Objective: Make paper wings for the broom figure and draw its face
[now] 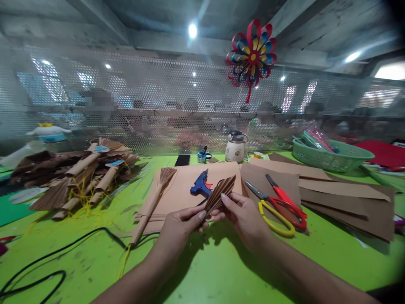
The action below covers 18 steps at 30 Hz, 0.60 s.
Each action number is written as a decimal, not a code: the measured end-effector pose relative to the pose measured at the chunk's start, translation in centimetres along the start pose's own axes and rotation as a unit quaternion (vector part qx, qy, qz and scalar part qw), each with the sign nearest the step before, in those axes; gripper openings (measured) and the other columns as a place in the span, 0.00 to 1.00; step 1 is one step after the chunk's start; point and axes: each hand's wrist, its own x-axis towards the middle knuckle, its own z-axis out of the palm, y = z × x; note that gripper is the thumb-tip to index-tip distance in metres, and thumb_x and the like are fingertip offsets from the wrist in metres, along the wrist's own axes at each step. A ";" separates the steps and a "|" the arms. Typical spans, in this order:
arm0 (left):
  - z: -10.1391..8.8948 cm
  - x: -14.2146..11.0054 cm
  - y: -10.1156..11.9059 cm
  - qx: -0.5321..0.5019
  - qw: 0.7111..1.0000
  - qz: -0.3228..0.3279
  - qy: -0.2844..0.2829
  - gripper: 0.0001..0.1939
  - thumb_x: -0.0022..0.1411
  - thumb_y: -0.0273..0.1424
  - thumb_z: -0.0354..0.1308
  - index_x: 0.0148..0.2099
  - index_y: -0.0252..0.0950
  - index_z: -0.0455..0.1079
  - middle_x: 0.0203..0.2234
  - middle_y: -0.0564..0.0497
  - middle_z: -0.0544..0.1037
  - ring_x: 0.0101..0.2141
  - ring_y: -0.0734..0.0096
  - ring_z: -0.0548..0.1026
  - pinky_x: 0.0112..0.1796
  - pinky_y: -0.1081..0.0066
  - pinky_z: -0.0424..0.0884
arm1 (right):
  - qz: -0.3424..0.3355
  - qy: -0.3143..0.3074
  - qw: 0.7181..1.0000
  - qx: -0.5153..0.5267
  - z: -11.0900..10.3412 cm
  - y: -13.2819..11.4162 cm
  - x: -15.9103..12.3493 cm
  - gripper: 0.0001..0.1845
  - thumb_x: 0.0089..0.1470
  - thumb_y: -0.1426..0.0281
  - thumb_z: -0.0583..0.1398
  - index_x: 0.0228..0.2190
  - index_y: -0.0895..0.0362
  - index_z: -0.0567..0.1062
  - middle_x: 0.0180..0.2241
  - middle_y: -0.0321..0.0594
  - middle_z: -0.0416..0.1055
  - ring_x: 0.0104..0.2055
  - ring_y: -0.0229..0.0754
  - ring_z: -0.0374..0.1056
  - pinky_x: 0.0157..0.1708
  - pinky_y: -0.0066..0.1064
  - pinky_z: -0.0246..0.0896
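Both my hands hold a pleated brown paper fan (220, 194) just above the green table (221, 270). My left hand (180, 228) pinches its lower, narrow end between thumb and fingers. My right hand (245, 215) grips the fan's right side, with fingertips on the folds. The pleats spread upward toward a blue glue gun (201, 185) that lies on a stack of brown paper sheets (183, 190). A finished paper broom (152, 202) with a rolled handle rests on the same stack, to the left of my hands.
Red scissors (286, 200) and yellow scissors (274, 211) lie right of my hands on brown sheets (344, 198). A pile of finished brooms (82, 173) sits at left. A black cable (47, 261) runs across the front left. A green basket (329, 156), jar (236, 147) and phone (182, 160) stand behind.
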 end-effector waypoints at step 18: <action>0.0 -0.1 0.3 -0.020 0.999 -0.034 -0.016 0.14 0.51 0.32 0.66 0.42 0.36 0.77 0.35 0.46 0.79 0.29 0.74 0.71 0.31 0.77 0.65 | -0.015 0.005 0.999 -0.035 -0.1 0.1 -0.1 0.14 0.50 0.62 0.64 0.32 0.62 0.76 0.26 0.41 0.76 0.25 0.36 0.71 0.27 0.28 0.69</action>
